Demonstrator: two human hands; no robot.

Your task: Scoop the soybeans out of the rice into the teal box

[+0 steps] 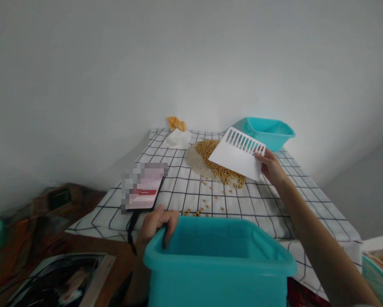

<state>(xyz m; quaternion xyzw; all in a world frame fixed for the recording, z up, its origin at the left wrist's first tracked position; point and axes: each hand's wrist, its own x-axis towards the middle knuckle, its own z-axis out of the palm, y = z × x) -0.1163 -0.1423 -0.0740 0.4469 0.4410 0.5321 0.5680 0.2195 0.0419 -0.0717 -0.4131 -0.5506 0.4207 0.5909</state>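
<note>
My right hand [271, 167] grips a white slotted plastic scraper [237, 154] by its right edge and holds it tilted over a mound of yellow soybeans [216, 165] mixed with white rice [196, 162] on the checked tablecloth [258, 200]. My left hand [156, 226] curls its fingers over the near left rim of a teal plastic tub [220, 260] that fills the front of the view. Several loose beans [207, 204] lie scattered between the mound and the tub.
A second teal tub [266, 132] stands at the far right corner. A phone [143, 187] with a black cord lies on the left of the cloth. A white cloth [177, 139] and an orange scrap [176, 123] lie by the wall. Magazines [60, 277] are at the lower left.
</note>
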